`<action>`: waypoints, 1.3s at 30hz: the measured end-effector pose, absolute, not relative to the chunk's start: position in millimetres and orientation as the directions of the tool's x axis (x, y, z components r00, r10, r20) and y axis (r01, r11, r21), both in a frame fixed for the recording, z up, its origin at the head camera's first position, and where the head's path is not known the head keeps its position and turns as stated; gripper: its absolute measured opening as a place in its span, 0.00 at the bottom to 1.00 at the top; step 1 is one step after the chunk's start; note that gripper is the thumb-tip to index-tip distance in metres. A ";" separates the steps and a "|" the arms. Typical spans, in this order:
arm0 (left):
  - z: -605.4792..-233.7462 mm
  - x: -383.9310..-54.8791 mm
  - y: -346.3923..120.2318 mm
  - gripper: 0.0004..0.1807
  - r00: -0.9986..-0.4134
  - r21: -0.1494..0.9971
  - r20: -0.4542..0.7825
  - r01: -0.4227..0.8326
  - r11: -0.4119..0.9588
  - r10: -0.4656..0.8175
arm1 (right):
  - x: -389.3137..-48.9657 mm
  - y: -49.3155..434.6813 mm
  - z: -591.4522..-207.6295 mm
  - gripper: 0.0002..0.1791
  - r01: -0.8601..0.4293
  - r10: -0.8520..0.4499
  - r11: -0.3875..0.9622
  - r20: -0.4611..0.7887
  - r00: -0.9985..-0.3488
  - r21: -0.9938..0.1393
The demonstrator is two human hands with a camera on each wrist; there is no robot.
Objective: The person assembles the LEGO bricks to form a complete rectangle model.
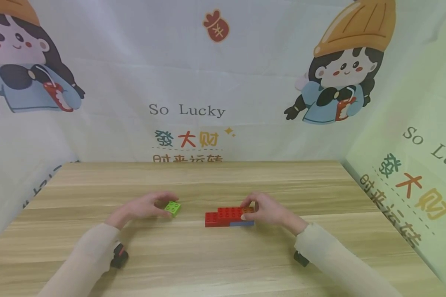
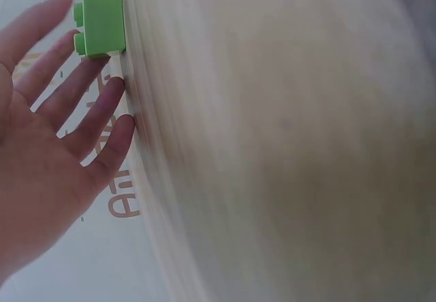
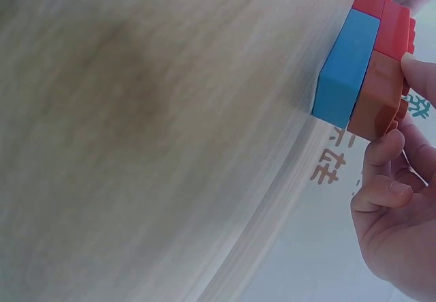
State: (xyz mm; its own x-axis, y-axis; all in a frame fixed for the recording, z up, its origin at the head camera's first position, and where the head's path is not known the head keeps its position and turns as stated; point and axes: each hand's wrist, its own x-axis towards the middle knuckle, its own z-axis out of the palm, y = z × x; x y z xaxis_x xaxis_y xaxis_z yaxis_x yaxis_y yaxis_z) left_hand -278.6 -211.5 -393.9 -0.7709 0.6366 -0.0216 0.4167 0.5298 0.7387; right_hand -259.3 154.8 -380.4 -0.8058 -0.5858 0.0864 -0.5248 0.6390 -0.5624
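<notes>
Green square plastic block [image 1: 172, 208] on the wooden table [image 1: 193, 260], nearest my left hand [image 1: 146, 205], thumb and fingers spread around it. Red-blue-brown plastic brick stack [image 1: 226, 216] lies to its right, long axis left-right; my right hand [image 1: 269, 211] pinches the brown end [image 3: 376, 97].

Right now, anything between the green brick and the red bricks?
Nothing but bare wooden tabletop from the green brick across to the red bricks; the head view shows it.

the far white printed cloth [image 1: 260, 99] reads "so lucky", "發大财" and a partly hidden "时来运转"; the right white printed cloth [image 1: 379, 134] repeats these, "lucky" cut off. a far red pouch print [image 1: 216, 26] bears an unclear gold sign.
</notes>
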 end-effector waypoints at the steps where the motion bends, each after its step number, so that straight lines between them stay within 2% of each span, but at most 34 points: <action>1: -394.3 -278.7 -211.4 0.29 -0.770 0.733 -0.026 0.419 0.536 0.637 | -259.4 154.7 -380.7 0.15 -0.524 -0.586 0.637 0.087 -0.806 -0.565; 15: -391.4 -276.2 -208.4 0.27 -0.789 0.729 -0.050 0.389 0.563 0.612 | -260.5 155.6 -381.7 0.15 -0.536 -0.601 0.618 0.094 -0.794 -0.575; 39: -391.7 -274.2 -197.2 0.24 -0.807 0.721 -0.018 0.398 0.567 0.590 | -258.7 155.6 -381.0 0.15 -0.531 -0.591 0.625 0.097 -0.801 -0.573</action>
State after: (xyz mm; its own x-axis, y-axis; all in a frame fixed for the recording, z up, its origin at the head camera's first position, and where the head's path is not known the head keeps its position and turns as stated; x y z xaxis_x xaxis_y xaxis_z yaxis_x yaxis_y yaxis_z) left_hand -274.2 -197.2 -391.7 -0.8072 0.5899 -0.0181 0.3983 0.5671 0.7209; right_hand -258.7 155.6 -381.0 -0.8008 -0.5910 0.0971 -0.5305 0.6246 -0.5731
